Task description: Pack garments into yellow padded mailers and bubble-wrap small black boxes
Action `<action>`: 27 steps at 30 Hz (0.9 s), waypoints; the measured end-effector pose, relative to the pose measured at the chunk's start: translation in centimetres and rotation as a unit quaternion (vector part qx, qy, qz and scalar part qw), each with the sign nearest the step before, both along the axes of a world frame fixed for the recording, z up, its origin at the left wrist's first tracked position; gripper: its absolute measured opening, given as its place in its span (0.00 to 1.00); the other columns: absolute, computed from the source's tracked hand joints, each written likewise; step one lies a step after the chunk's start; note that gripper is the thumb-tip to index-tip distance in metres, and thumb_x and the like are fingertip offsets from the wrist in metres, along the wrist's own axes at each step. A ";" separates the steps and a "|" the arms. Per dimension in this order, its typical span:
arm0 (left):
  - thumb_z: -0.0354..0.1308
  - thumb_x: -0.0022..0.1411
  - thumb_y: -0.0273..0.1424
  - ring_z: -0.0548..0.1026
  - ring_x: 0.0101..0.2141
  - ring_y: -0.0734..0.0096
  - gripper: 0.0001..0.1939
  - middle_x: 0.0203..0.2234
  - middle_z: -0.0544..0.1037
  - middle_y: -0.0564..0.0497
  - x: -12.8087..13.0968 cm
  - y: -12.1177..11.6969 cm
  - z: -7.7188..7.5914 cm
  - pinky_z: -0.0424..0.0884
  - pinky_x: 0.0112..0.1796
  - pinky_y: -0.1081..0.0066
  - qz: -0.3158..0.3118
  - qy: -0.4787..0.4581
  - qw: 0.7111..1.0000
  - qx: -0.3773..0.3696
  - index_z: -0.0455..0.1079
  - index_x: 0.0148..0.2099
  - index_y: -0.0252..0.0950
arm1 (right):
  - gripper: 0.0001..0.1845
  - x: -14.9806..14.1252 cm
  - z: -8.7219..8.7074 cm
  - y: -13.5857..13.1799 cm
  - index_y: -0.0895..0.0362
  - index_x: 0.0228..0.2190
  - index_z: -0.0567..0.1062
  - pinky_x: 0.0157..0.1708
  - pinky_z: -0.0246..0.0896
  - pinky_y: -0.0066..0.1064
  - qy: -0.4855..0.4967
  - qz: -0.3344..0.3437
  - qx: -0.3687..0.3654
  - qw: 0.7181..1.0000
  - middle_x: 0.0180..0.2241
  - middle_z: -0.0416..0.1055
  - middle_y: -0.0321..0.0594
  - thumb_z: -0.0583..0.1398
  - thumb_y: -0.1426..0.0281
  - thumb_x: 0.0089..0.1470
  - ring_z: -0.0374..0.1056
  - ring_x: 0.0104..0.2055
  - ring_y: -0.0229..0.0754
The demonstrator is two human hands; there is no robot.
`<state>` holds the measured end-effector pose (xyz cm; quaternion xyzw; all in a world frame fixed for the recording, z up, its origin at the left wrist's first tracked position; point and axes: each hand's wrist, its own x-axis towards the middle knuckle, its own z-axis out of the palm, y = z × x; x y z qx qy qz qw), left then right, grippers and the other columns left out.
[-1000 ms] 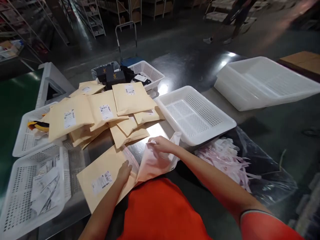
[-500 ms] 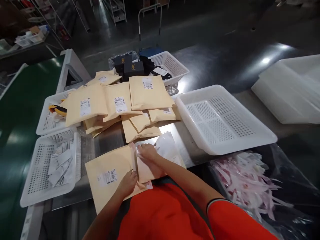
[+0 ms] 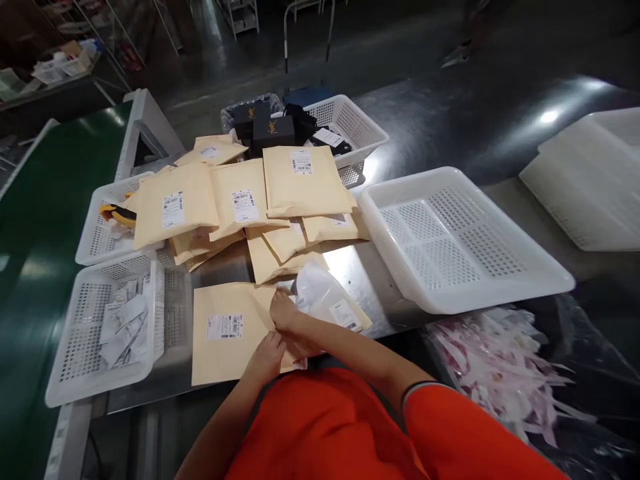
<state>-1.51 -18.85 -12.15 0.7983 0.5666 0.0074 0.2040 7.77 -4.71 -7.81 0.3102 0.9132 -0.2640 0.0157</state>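
Observation:
A tan padded envelope with a white label lies on the metal table right in front of me. My left hand presses on its near right edge, fingers curled. My right hand rests on the envelope's right end, fingers bent down over the flap. Just right of my right hand a clear plastic bag with a small label lies on another tan envelope. Behind them is a pile of several tan envelopes.
An empty white perforated tray sits to the right, and more white trays beyond. On the left, white baskets hold paper slips. A basket with black boxes stands at the back. A bag of plastic strips hangs lower right. A green conveyor runs along the left.
The flap that was lifted is now folded down flat on the envelope. The envelope has turned square to me. Both hands have drawn together at its right end.

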 end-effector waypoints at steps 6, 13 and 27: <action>0.46 0.59 0.17 0.71 0.44 0.59 0.15 0.41 0.74 0.43 -0.6 -1.1 -0.5 0.72 0.45 0.59 0.010 -0.017 1.000 -0.007 0.70 0.39 0.36 | 0.24 11.2 -0.3 2.6 0.64 0.56 0.69 0.66 0.41 0.57 0.125 -0.216 0.008 0.968 0.61 0.61 0.58 0.53 0.74 0.58 0.51 0.66 0.58; 0.49 0.56 0.17 0.70 0.44 0.56 0.12 0.44 0.73 0.40 -0.1 0.0 1.0 0.72 0.44 0.59 -0.017 -0.030 0.999 0.003 0.69 0.39 0.34 | 0.23 19.4 -1.7 5.1 0.62 0.44 0.74 0.42 0.70 0.42 0.143 -0.403 -0.414 0.803 0.42 0.76 0.56 0.63 0.62 0.47 0.73 0.42 0.54; 0.48 0.56 0.17 0.69 0.38 0.59 0.12 0.36 0.74 0.42 0.1 0.3 5.0 0.72 0.38 0.61 -0.039 -0.034 0.996 0.072 0.69 0.34 0.36 | 0.23 10.5 -2.2 -0.6 0.56 0.50 0.69 0.46 0.68 0.38 0.219 -0.239 -0.383 0.865 0.44 0.74 0.44 0.58 0.71 0.50 0.69 0.48 0.47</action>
